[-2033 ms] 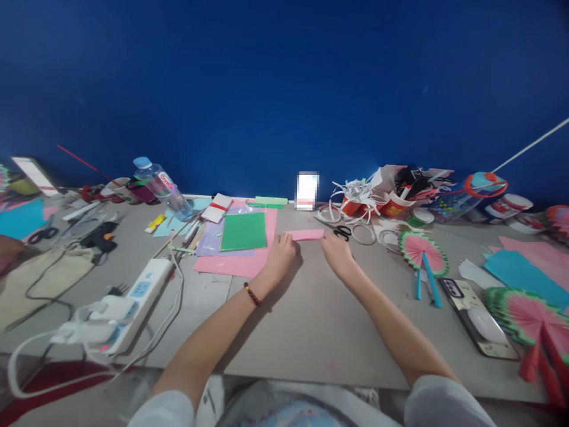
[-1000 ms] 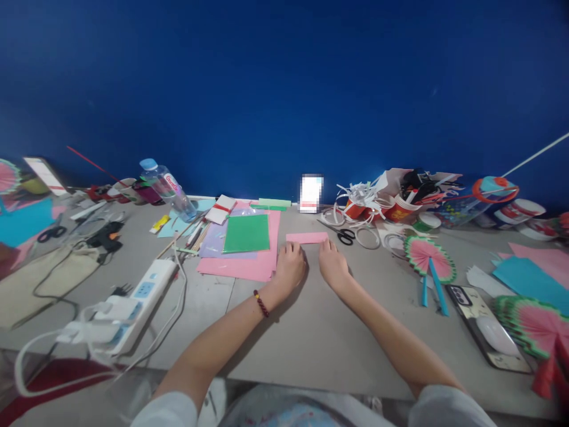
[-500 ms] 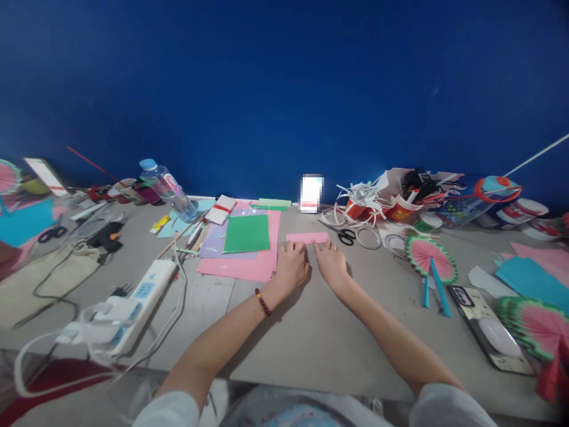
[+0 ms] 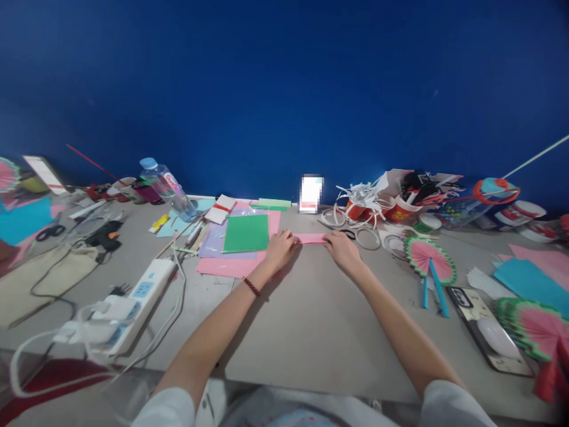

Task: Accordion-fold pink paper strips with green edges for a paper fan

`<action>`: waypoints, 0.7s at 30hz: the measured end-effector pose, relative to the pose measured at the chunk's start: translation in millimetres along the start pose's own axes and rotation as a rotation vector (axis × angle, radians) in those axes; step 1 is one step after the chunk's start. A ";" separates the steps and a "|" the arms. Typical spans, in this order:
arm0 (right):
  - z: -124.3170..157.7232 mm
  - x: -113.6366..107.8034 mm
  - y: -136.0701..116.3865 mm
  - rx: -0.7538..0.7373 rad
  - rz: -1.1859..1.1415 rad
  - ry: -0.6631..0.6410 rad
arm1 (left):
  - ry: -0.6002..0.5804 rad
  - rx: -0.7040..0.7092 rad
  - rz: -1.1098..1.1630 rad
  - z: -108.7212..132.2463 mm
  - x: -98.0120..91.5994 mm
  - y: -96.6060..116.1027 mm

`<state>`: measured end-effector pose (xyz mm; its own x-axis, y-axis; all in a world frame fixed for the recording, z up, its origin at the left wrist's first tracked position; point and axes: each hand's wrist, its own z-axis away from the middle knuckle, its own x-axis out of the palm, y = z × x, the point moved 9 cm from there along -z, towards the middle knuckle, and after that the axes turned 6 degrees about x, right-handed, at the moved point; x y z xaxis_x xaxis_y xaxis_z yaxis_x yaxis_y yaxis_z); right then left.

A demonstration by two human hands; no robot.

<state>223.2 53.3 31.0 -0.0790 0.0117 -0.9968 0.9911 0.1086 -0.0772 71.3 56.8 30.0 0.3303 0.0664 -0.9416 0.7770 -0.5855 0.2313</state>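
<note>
You have bare table (image 4: pixel 311 332) between your forearms, from the near edge up to the pink strip (image 4: pixel 311 238), which bars the gap between your left hand (image 4: pixel 281 250) and right hand (image 4: pixel 344 252). Beyond it, a narrow lane runs to the upright screen (image 4: pixel 310 193), with the papers (image 4: pixel 246 233) on the left and the scissors (image 4: pixel 351 231) just beside your right hand. Farther out, the power strip (image 4: pixel 144 290) and its cable (image 4: pixel 182 284) obstruct your left, the fan (image 4: pixel 430 258) and the mouse (image 4: pixel 495 338) your right.
</note>
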 end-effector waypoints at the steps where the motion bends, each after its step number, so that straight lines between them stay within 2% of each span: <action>1: -2.6 -0.7 5.0 -0.013 -0.043 0.001 | 0.008 0.010 -0.010 -0.6 0.6 -1.3; 3: -6.3 -2.6 10.5 -0.077 -0.262 -0.002 | 0.017 0.036 -0.044 -1.4 1.5 -1.7; 5: -8.2 -1.2 13.3 -0.140 -0.370 -0.022 | 0.014 0.065 -0.074 -1.8 2.5 -0.5; 13: -8.0 -8.5 16.9 -0.215 -0.494 -0.016 | 0.005 0.130 -0.071 -3.3 5.7 0.9; 17: -6.6 -29.1 17.2 -0.199 -0.553 0.088 | 0.055 0.089 -0.013 -3.7 -1.7 -3.6; 21: 3.3 -62.4 6.3 -0.249 -0.631 0.234 | 0.085 0.076 0.088 -4.9 -22.5 1.8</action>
<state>234.7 50.0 92.7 -0.6775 0.0821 -0.7309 0.6972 0.3881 -0.6027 67.9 58.2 52.8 0.4417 0.0783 -0.8937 0.7012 -0.6516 0.2895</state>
